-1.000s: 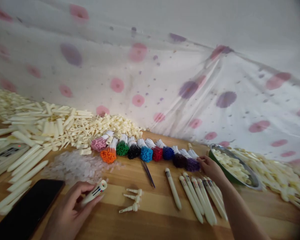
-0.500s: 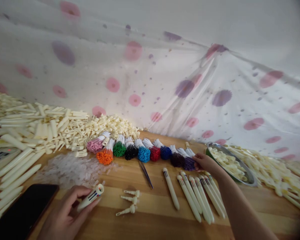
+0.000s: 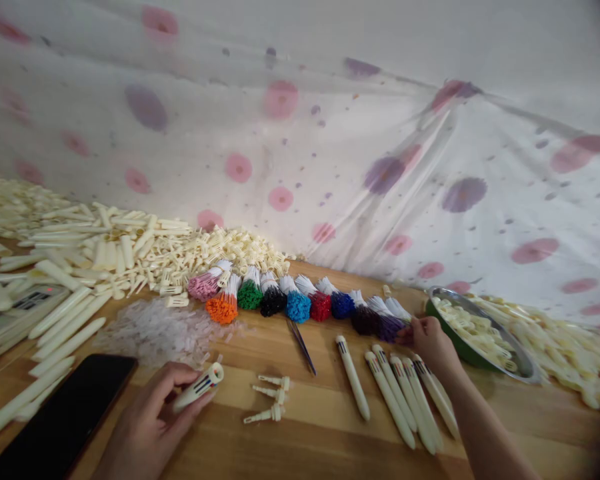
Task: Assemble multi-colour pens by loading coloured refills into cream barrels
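Note:
My left hand (image 3: 153, 413) is closed around a cream multicolour pen barrel (image 3: 199, 388). Its open round end points up and right, and coloured sliders show in its slots. Over at the right, my right hand (image 3: 430, 343) has its fingertips pinched at the end bundle of pen refills (image 3: 395, 310), beside the purple-tipped bundle (image 3: 391, 327). What lies between those fingertips is too small to make out. Several other refill bundles stand in a row, among them orange (image 3: 223, 307), green (image 3: 250, 292), red (image 3: 321, 305) and blue (image 3: 341, 304).
Tweezers (image 3: 301, 347) and three small cream parts (image 3: 270, 397) lie mid-table. Several finished-looking pens (image 3: 390, 390) lie near my right forearm. A metal bowl (image 3: 523, 370) of cream parts stands right. Clear tubes (image 3: 155, 330), a phone (image 3: 65, 420) and cream heaps (image 3: 110, 247) fill the left.
The view has shifted slightly, so the table things appear further right. My right hand stays at the end bundle with its fingers drawn closer together. My left hand keeps the pen barrel.

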Demonstrator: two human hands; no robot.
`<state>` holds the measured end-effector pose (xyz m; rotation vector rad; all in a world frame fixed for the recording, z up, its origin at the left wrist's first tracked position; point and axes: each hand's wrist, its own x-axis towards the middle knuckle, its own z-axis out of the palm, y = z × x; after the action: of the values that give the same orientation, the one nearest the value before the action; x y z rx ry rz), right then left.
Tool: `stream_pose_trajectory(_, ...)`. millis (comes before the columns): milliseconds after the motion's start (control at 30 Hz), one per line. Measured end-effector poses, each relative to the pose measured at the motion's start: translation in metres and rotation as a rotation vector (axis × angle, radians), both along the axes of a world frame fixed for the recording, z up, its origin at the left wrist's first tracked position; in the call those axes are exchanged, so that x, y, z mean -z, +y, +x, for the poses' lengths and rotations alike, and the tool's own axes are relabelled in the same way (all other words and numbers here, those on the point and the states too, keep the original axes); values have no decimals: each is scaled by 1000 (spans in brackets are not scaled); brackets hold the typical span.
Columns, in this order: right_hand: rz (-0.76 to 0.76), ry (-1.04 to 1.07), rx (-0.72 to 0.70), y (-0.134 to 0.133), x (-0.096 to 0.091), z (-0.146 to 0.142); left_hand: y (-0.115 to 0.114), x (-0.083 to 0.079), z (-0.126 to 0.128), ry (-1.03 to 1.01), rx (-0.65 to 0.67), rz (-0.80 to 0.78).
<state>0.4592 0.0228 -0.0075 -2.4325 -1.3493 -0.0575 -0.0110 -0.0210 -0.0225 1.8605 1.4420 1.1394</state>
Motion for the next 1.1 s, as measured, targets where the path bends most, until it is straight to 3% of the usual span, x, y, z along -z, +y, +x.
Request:
stream_pose_trajectory(200, -90, -71, 15, -14, -7, -7, 0, 1, 1, 11, -15, -4)
stream_pose_trajectory(367, -44, -25, 19, -20, -22, -5, 0, 9, -1, 13, -2, -5)
stream_pose_trajectory(700, 196, 667, -105, -19, -6, -1, 0, 9, 0, 35, 17, 45)
stream_pose_trajectory(900, 380, 795, -91, -41, -22, 11, 3, 13, 0, 58, 22, 98)
stream_pose_trajectory(1000, 424, 789, -115, -51, -41, -5, 3, 8, 3, 108, 45, 215)
stream_pose_trajectory(1100, 358, 757, -330, -57, -58, -55, 1, 4, 7, 129, 92, 295)
